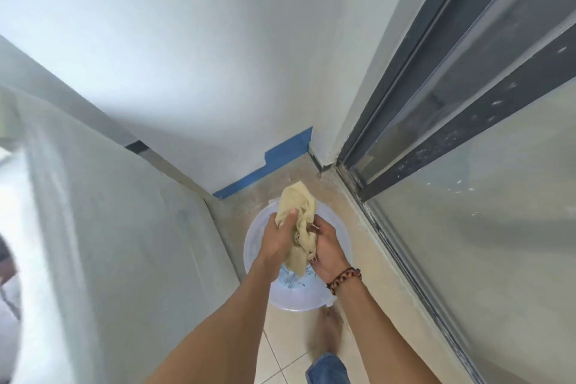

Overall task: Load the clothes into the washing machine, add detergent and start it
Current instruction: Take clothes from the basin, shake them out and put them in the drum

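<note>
A pale yellow cloth (298, 206) is bunched between both hands above a translucent plastic basin (258, 227) on the floor. My left hand (280, 235) grips the cloth's upper left part, thumb on top. My right hand (327, 248), with a beaded bracelet at the wrist, grips its lower right folds. A light blue garment (291, 280) lies inside the basin under the cloth. The washing machine's white side (124, 243) fills the left, its top edge blurred.
A white wall with a blue strip (280, 159) along its base stands behind the basin. A dark-framed sliding glass door (436, 150) runs along the right. My bare foot (325, 333) and jeans cuff are on the tiled floor just below the basin.
</note>
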